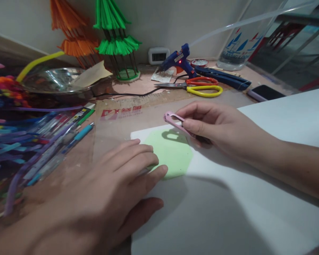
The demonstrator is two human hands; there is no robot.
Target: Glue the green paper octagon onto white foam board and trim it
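Place: handicraft worktable (82,159); home or small workshop, cannot tell | beyond right hand (215,122): hot-glue gun (184,58), scissors (179,85) | left of left hand (117,184): pens (83,132), fuzzy craft stems (9,148) | beyond left hand: orange tower (78,46), green tower (118,46) of sticks | far right of right hand: dark table (303,19), red seats (285,35)

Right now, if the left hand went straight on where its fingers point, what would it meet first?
Across the green shape, the left hand would probably meet the pink tool in the right hand first, though its height is unclear.
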